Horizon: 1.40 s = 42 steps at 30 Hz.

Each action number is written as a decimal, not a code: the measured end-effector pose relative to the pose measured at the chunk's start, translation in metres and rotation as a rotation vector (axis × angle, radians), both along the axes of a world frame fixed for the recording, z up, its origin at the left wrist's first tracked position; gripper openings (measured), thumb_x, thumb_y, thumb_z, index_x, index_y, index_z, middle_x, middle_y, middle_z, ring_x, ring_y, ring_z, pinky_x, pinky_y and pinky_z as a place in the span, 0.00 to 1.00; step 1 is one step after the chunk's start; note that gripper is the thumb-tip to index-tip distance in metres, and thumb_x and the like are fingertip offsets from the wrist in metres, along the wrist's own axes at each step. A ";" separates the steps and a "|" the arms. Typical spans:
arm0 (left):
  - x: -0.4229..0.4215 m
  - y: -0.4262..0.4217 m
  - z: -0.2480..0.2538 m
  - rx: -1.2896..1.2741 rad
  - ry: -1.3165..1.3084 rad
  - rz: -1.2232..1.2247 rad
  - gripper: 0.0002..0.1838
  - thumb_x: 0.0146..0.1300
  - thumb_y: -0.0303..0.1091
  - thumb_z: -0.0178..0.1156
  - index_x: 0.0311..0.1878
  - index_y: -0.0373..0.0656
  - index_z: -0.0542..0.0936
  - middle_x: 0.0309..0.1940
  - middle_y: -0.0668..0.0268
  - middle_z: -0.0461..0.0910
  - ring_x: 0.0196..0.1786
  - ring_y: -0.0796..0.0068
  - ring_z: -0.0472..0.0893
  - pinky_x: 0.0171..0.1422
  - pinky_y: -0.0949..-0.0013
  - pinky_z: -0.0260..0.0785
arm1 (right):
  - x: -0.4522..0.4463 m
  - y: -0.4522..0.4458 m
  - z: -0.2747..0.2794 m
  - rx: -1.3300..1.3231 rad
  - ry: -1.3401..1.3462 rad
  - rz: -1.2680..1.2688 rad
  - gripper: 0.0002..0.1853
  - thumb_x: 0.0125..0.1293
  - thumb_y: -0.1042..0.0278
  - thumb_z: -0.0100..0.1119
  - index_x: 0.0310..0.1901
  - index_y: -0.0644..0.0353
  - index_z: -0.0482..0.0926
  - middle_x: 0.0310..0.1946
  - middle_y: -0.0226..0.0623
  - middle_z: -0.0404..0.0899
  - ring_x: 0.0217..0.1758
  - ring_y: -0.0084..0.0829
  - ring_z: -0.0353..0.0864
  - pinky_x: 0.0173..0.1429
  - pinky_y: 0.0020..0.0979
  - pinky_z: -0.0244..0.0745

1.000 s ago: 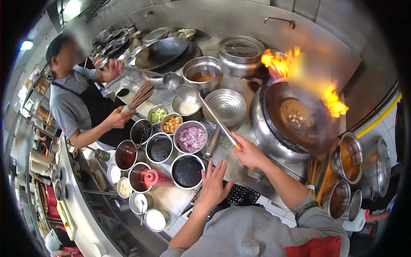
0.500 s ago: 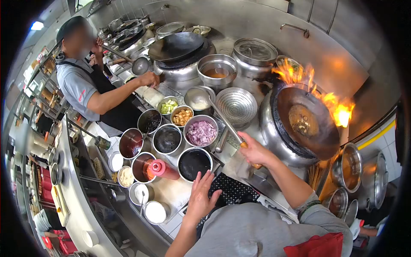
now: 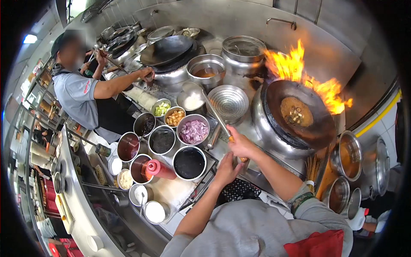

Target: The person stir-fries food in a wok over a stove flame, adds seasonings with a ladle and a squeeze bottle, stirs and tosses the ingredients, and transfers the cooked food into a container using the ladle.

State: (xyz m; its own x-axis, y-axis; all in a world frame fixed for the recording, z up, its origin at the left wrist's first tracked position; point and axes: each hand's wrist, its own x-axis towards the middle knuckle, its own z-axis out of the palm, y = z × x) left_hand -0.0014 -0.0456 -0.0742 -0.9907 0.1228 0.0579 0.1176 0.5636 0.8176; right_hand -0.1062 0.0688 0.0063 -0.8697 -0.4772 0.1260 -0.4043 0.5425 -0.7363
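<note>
My right hand [image 3: 242, 144] is wrapped round the wooden handle of a long-handled ladle [image 3: 216, 113], whose bowl lies over a metal pot holding something white [image 3: 192, 101]. My left hand [image 3: 227, 170] is beside and just below it, near the handle's end, its fingers partly hidden; whether it touches the handle or a cloth there is unclear. To the right, a dark wok [image 3: 317, 111] sits tilted on a burner with brown liquid and small pale pieces [image 3: 296, 115] inside. Tall flames [image 3: 291, 64] rise behind its rim.
A perforated strainer [image 3: 228, 103] stands left of the wok. Pots of sliced onion [image 3: 194, 131], dark sauce [image 3: 189, 162] and a red squeeze bottle [image 3: 160, 169] are at left. A co-worker [image 3: 85, 88] reaches toward another wok [image 3: 167, 51]. Metal pots [image 3: 349, 156] stand at right.
My left hand has moved up and right, close to my right hand. The flames behind the wok have grown. The co-worker's whisk, seen earlier, is no longer raised over the pots.
</note>
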 end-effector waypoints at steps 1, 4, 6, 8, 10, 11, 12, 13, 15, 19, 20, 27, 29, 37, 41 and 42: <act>-0.008 0.001 -0.003 0.029 -0.054 -0.029 0.40 0.64 0.49 0.67 0.71 0.32 0.67 0.65 0.37 0.72 0.69 0.42 0.72 0.72 0.54 0.66 | 0.002 0.004 0.006 -0.022 -0.235 0.000 0.38 0.64 0.74 0.56 0.77 0.59 0.56 0.44 0.51 0.81 0.29 0.35 0.81 0.34 0.37 0.78; -0.018 0.010 0.002 0.103 -0.134 -0.009 0.38 0.60 0.48 0.70 0.66 0.31 0.71 0.58 0.39 0.77 0.61 0.44 0.78 0.65 0.53 0.70 | 0.015 0.017 0.056 -0.110 -0.682 -0.026 0.37 0.64 0.73 0.54 0.76 0.59 0.57 0.51 0.59 0.82 0.42 0.49 0.86 0.46 0.44 0.80; -0.022 0.014 -0.012 0.128 -0.114 0.025 0.35 0.58 0.47 0.71 0.62 0.31 0.74 0.53 0.40 0.80 0.56 0.44 0.81 0.62 0.53 0.72 | 0.011 0.014 0.049 -0.073 -0.551 -0.023 0.37 0.64 0.75 0.52 0.76 0.59 0.58 0.52 0.60 0.82 0.47 0.54 0.85 0.51 0.47 0.79; -0.035 0.020 -0.051 0.128 -0.046 0.011 0.32 0.57 0.47 0.72 0.57 0.32 0.78 0.50 0.42 0.82 0.53 0.44 0.82 0.60 0.53 0.73 | 0.004 0.004 -0.003 -0.097 -0.204 -0.013 0.37 0.63 0.76 0.52 0.76 0.58 0.58 0.50 0.58 0.83 0.44 0.52 0.86 0.49 0.47 0.79; -0.037 0.021 -0.046 0.217 0.092 -0.050 0.25 0.56 0.45 0.73 0.51 0.37 0.83 0.47 0.47 0.84 0.51 0.45 0.83 0.56 0.51 0.75 | 0.012 -0.003 0.030 -0.048 -0.344 -0.019 0.38 0.60 0.77 0.53 0.75 0.60 0.60 0.56 0.61 0.79 0.59 0.50 0.81 0.61 0.43 0.75; -0.041 0.021 -0.049 0.107 0.043 -0.071 0.25 0.55 0.45 0.73 0.50 0.37 0.83 0.47 0.46 0.84 0.51 0.45 0.83 0.56 0.50 0.74 | 0.015 -0.002 0.047 -0.088 -0.459 0.019 0.38 0.60 0.77 0.53 0.74 0.61 0.60 0.59 0.62 0.77 0.65 0.50 0.78 0.66 0.41 0.72; -0.043 0.020 -0.054 -0.008 -0.005 -0.089 0.24 0.55 0.44 0.73 0.49 0.36 0.83 0.46 0.46 0.85 0.51 0.46 0.83 0.55 0.49 0.74 | 0.017 0.005 0.067 -0.080 -0.551 -0.002 0.37 0.59 0.77 0.53 0.74 0.62 0.60 0.59 0.62 0.77 0.64 0.50 0.78 0.65 0.42 0.72; -0.043 0.022 -0.056 0.002 0.009 -0.051 0.23 0.55 0.44 0.73 0.48 0.36 0.83 0.46 0.46 0.85 0.51 0.46 0.83 0.55 0.49 0.74 | 0.021 0.011 0.086 -0.070 -0.641 -0.026 0.37 0.59 0.76 0.53 0.74 0.62 0.60 0.59 0.63 0.77 0.64 0.51 0.78 0.65 0.42 0.73; -0.042 0.024 -0.056 0.025 0.031 0.061 0.22 0.56 0.44 0.73 0.47 0.37 0.84 0.45 0.46 0.85 0.51 0.47 0.84 0.54 0.48 0.75 | 0.018 0.016 0.096 -0.098 -0.646 -0.064 0.37 0.60 0.75 0.54 0.74 0.62 0.60 0.58 0.63 0.77 0.62 0.55 0.79 0.64 0.44 0.74; -0.037 0.026 -0.056 0.065 0.051 0.043 0.19 0.56 0.42 0.73 0.43 0.36 0.84 0.38 0.48 0.86 0.43 0.45 0.85 0.47 0.49 0.76 | 0.013 0.003 0.040 -0.020 -0.357 -0.034 0.37 0.60 0.73 0.54 0.74 0.61 0.60 0.58 0.64 0.77 0.61 0.58 0.79 0.61 0.47 0.75; -0.037 0.027 -0.056 0.053 0.059 0.008 0.20 0.56 0.42 0.73 0.44 0.37 0.84 0.39 0.48 0.86 0.43 0.45 0.85 0.48 0.49 0.76 | 0.013 -0.001 0.039 0.025 -0.351 -0.002 0.37 0.60 0.73 0.54 0.74 0.61 0.60 0.58 0.64 0.77 0.61 0.58 0.79 0.61 0.47 0.75; -0.035 0.027 -0.052 0.012 0.109 0.028 0.27 0.55 0.45 0.74 0.53 0.37 0.82 0.50 0.47 0.82 0.54 0.44 0.80 0.57 0.49 0.73 | 0.021 0.006 0.063 -0.070 -0.446 -0.040 0.38 0.60 0.72 0.56 0.75 0.62 0.60 0.56 0.60 0.79 0.54 0.53 0.83 0.58 0.44 0.77; -0.035 0.027 -0.043 0.008 0.012 0.051 0.30 0.54 0.46 0.74 0.56 0.37 0.80 0.52 0.46 0.80 0.56 0.44 0.79 0.59 0.49 0.72 | 0.019 0.005 0.066 -0.091 -0.571 -0.049 0.38 0.61 0.72 0.56 0.75 0.62 0.60 0.54 0.58 0.80 0.50 0.49 0.84 0.54 0.42 0.78; -0.040 0.025 -0.063 -0.047 0.074 0.040 0.29 0.55 0.46 0.72 0.54 0.35 0.79 0.47 0.44 0.80 0.52 0.42 0.79 0.59 0.47 0.71 | 0.022 0.014 0.034 -0.058 -0.417 -0.069 0.39 0.63 0.75 0.53 0.78 0.58 0.57 0.44 0.50 0.80 0.24 0.31 0.80 0.31 0.35 0.77; -0.038 0.027 -0.063 -0.001 0.090 0.110 0.22 0.56 0.42 0.69 0.49 0.36 0.81 0.45 0.46 0.81 0.50 0.43 0.79 0.57 0.46 0.71 | 0.034 0.022 0.075 -0.058 -0.594 -0.051 0.39 0.63 0.74 0.54 0.78 0.58 0.56 0.50 0.54 0.79 0.37 0.40 0.84 0.43 0.38 0.79; -0.036 0.028 -0.056 0.030 0.081 0.141 0.21 0.57 0.41 0.68 0.48 0.36 0.81 0.44 0.46 0.82 0.50 0.43 0.79 0.57 0.46 0.70 | 0.036 0.025 0.078 -0.018 -0.595 -0.055 0.39 0.63 0.73 0.54 0.77 0.60 0.57 0.58 0.60 0.78 0.44 0.45 0.87 0.50 0.41 0.81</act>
